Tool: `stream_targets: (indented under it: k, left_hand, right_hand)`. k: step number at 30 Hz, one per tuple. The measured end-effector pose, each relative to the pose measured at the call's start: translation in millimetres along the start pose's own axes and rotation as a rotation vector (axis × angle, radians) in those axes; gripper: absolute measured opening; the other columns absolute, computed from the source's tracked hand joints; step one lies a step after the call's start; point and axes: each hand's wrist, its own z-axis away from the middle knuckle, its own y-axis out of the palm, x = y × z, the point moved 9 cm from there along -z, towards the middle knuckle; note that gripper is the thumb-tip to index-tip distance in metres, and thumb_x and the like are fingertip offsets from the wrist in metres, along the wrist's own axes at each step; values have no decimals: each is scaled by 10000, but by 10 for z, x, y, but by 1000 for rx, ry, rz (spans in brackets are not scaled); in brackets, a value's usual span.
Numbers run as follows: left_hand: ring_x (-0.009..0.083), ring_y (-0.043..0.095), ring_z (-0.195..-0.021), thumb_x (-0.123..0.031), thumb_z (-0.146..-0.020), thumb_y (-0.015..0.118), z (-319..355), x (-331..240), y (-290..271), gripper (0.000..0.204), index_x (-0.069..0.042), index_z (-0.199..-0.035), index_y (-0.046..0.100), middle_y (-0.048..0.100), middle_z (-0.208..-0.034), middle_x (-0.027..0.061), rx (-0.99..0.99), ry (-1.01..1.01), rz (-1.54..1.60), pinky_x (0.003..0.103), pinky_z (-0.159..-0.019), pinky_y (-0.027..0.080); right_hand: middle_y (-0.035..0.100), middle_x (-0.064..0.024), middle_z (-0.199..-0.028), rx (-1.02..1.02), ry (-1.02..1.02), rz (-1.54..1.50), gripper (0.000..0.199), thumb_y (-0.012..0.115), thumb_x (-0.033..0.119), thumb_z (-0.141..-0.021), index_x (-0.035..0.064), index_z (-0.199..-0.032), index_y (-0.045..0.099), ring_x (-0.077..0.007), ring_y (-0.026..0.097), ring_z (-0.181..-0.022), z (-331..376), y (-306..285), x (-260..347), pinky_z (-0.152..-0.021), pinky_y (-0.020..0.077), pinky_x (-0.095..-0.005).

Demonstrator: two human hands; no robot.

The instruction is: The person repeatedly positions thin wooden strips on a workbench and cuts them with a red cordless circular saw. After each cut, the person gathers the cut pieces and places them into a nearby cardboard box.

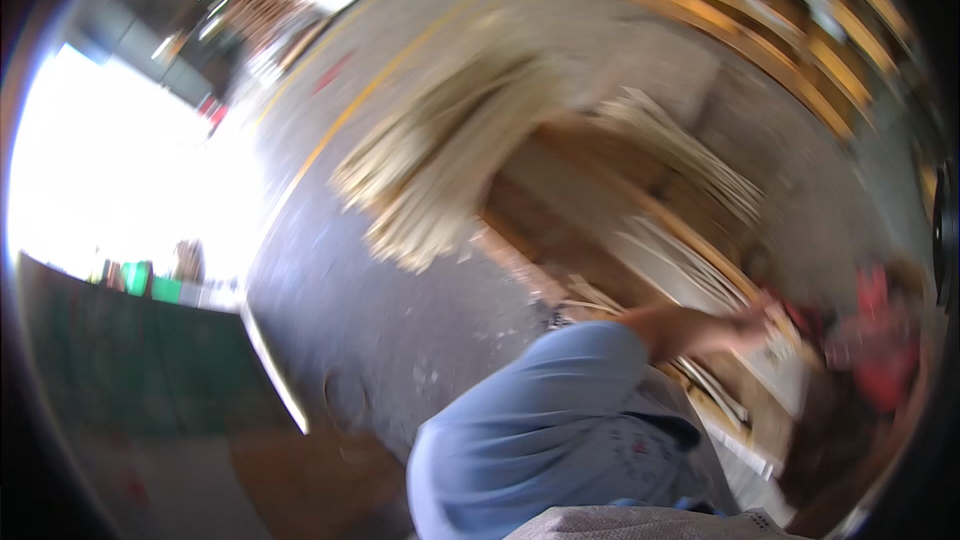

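My left arm, in a light blue sleeve, reaches to the right over a long wooden trough-like stand. Motion smears my left hand [715, 328], which is beside some pale thin strips [782, 342] near the stand's right end; whether its fingers hold any cannot be told. More pale strips [690, 265] lie along the inside of the wooden stand [565, 202]. A thick bundle of long pale strips [450, 155] hangs over its far left end. I cannot make out my right hand; at the lower right there is only a brownish blur.
A blurred red object [885, 360] is close by on the right. Another pale bundle [685, 150] lies along the stand's far side. Orange-yellow racks [750, 20] stand at the far right. A dark green panel [130, 360] is at the left, and a yellow line [350, 110] crosses the grey floor.
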Motion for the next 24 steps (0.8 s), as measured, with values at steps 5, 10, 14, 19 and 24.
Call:
stream_targets:
  k: [5, 10, 14, 19, 24]
  left_hand:
    - [387, 588, -1044, -212, -978, 642, -85, 31, 100, 253, -1, -855, 709, 659, -1053, 217, -34, 285, -399, 528, -940, 440]
    - [377, 561, -1281, -152, -907, 718, 97, -205, 346, 223, -150, -1103, 826, 754, -1296, 11, 196, 859, -812, 594, -1038, 393]
    - [394, 529, -1318, -101, -860, 705, 82, -383, 252, 293, -123, -1131, 814, 734, -1358, -58, 234, 869, -931, 607, -1138, 356]
    - [408, 525, -1321, -80, -829, 688, 87, -378, 245, 346, -123, -1150, 810, 731, -1367, -46, 259, 878, -969, 617, -1138, 351]
    - [414, 526, -1316, -91, -848, 679, 80, -367, 265, 328, -95, -1149, 808, 729, -1374, -35, 269, 887, -995, 624, -1118, 361]
  right_hand:
    - [658, -76, -1317, -158, -61, -305, 599, 757, 440, -943, 95, -1416, 633, -189, 608, -1229, -440, -118, -580, -1033, 495, -399]
    - [696, -39, -794, -390, -268, -195, 166, 601, 75, -934, 75, -845, 742, -161, 647, -710, -309, -260, -358, -635, 502, -338]
    - [679, -45, -760, -472, -277, -69, 191, 601, 166, -979, 98, -840, 712, -186, 631, -730, -294, -104, -94, -679, 498, -366]
    - [761, -110, -900, -487, -181, -47, 216, 603, 267, -960, 109, -982, 748, -264, 704, -854, -147, -76, -58, -818, 545, -410]
    - [776, -174, -1069, -509, -87, 6, 342, 556, 333, -943, 135, -1146, 746, -361, 734, -1066, 234, 73, 1, -973, 563, -422]
